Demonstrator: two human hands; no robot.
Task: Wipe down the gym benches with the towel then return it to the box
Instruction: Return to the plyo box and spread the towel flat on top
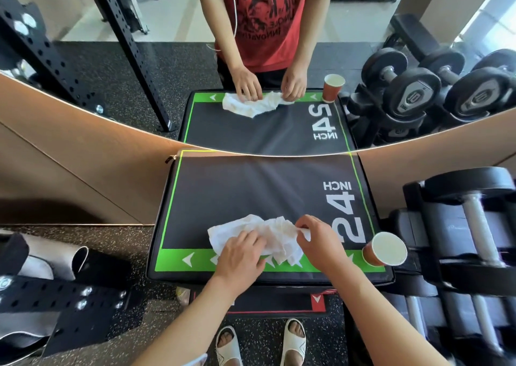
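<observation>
White towel (268,234) crumpled on near edge of black box (251,192). Left hand (241,254) flat on towel; right hand (318,240) pinching it. Cup (385,249) at right.

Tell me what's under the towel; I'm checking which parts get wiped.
The white towel lies on the black plyo box top, overlapping its green arrow strip. The surface beneath is hidden. Left hand presses it; right hand pinches an edge.

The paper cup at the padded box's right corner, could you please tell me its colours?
The paper cup is orange-red outside, white inside, clearest in the head view.
</observation>
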